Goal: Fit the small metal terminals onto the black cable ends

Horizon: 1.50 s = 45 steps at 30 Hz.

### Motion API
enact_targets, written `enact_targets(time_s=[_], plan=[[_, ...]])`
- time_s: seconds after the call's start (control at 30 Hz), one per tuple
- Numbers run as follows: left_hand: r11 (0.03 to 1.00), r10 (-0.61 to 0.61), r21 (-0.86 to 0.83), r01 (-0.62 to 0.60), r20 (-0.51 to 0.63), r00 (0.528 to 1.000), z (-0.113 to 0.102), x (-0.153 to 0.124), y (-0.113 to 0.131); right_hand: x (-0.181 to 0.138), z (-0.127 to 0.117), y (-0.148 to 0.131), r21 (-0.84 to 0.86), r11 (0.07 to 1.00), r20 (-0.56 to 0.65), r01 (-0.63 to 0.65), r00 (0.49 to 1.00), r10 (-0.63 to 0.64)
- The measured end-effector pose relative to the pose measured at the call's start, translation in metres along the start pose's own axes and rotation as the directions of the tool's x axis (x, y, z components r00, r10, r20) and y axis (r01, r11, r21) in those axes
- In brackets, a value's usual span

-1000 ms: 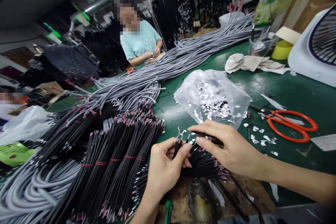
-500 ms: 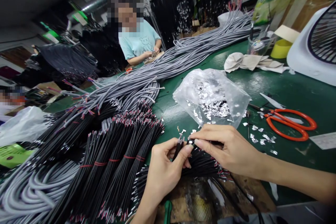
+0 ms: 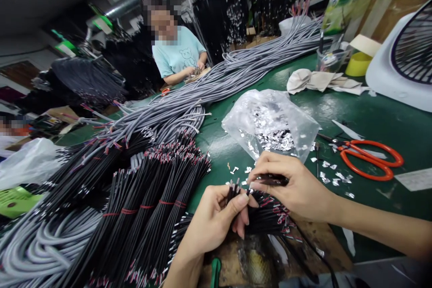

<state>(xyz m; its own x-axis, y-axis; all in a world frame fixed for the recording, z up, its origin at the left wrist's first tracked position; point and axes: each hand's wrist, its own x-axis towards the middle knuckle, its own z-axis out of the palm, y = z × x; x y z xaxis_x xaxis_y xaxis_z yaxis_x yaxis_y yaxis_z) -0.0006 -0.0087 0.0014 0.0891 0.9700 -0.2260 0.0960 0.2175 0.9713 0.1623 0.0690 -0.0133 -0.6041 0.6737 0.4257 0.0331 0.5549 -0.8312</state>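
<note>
At a green worktable (image 3: 340, 110), a worker's left hand (image 3: 216, 218) clasps several black wires (image 3: 232, 191), pale tips up, at near centre. Just to the right, the right hand (image 3: 295, 184) grips a dark tool (image 3: 275, 179). Beyond lies a clear bag (image 3: 236, 114) of silver pieces (image 3: 276, 139); orange-handled scissors (image 3: 353, 146) rest at right, red-banded wire bundles (image 3: 148, 220) at left.

Smooth, plastic-looking sheathing covers the held wires (image 3: 237, 187), and the grey cables (image 3: 216, 78) look rubbery with a soft sheen. The green tabletop (image 3: 216, 144) is glossy, throwing back light. Shiny metallic flakes (image 3: 278, 138) fill a thin, crinkled, translucent plastic bag (image 3: 236, 114). The scissors' handles (image 3: 389, 174) are slick plastic; the rag (image 3: 320, 82) is matt, rumpled cloth; the fan housing (image 3: 383, 74), smooth plastic.
</note>
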Motion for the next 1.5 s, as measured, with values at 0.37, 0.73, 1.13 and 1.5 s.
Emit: enact_targets(time_s=[0.37,0.73,1.13,1.5], plan=[[0.999,0.033,0.002,-0.033,-0.124,0.992,0.002,0.003,0.0,-0.002,0.003,-0.003,-0.049,0.998,0.052,-0.05,0.997,0.053],[0.987,0.043,0.157,-0.031,-0.078,0.996,0.001,0.001,-0.001,-0.002,0.001,-0.002,-0.011,0.999,0.007,-0.049,0.999,0.049],[0.889,0.16,0.448,-0.101,-0.097,0.982,0.0,0.003,-0.009,-0.002,0.003,0.0,-0.047,0.998,0.045,0.028,0.999,-0.026],[0.943,0.118,0.328,-0.047,-0.2,0.973,0.002,0.007,-0.006,0.002,0.005,0.004,0.232,0.914,0.18,-0.334,0.938,0.297]])
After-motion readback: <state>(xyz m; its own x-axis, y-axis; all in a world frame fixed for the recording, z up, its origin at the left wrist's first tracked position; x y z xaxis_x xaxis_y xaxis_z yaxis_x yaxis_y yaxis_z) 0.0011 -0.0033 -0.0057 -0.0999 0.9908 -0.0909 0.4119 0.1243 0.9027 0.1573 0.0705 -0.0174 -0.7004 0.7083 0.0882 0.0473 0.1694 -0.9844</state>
